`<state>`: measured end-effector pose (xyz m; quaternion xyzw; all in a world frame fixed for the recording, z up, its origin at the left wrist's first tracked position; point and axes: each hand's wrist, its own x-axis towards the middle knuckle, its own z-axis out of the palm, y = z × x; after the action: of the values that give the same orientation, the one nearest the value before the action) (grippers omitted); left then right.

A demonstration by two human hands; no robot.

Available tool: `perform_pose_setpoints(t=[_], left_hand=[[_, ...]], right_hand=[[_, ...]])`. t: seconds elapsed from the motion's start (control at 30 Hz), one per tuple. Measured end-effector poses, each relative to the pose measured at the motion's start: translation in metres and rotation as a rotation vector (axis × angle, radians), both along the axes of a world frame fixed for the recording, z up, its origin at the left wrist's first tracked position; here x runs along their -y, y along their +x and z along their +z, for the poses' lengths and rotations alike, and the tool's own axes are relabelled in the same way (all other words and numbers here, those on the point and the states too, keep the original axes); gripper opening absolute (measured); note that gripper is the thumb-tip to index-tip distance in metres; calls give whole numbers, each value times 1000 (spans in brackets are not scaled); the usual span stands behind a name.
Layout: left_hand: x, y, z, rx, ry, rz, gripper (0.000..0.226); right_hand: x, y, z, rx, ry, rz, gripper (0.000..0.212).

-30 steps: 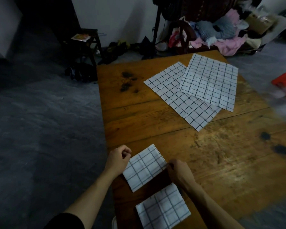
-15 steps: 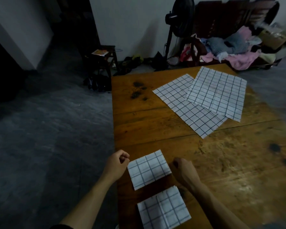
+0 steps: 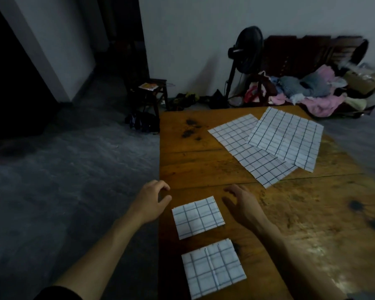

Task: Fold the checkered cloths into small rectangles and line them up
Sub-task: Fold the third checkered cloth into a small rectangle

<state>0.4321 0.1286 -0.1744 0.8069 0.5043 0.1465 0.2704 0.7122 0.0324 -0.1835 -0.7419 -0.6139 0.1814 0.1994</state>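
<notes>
Nearby, no real containers on the table (image 3: 204, 169); only a cardboard box (image 3: 364, 81) far back w/ the clothes pile (image 3: 312, 96), contents too blurred to tell.

Two folded cloths sit at the table's near-left edge: upper folded cloth (image 3: 197, 217) and lower folded cloth (image 3: 213, 268), both small rectangles, white w/ thin dark grid lines, one behind the other w/ a strip of bare wood between (edges roughly parallel, slightly tilted). Two unfolded cloths lie flat further back: left flat cloth (image 3: 247, 152) and right flat cloth (image 3: 288, 137), same check pattern, the right one overlapping the left one's edge.

Left hand (image 3: 152, 200) hovers at the table's left edge just beside the upper folded cloth, fingers loosely curled, holding nothing. Right hand (image 3: 241, 202) is just right of that cloth, fingers spread and relaxed, also holding nothing.

Table is worn orange-brown wood w/ dark burn-like marks (image 3: 191, 128) and plank seams. Room is dim: grey floor, white wall, a standing fan (image 3: 245, 55), a small dark stool (image 3: 154, 92) w/ a paper on it, shoes along the wall.
</notes>
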Motion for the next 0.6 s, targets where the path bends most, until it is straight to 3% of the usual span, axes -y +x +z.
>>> perform_pose_setpoints(t=[0.37,0.6], left_hand=[[40,0,20,112,96,-280,29],[85,36,19,205,30,-387,33]], right_hand=[[93,-17,68,210,-38,-157,40],[169,-19,64,207,-66,-228,38]])
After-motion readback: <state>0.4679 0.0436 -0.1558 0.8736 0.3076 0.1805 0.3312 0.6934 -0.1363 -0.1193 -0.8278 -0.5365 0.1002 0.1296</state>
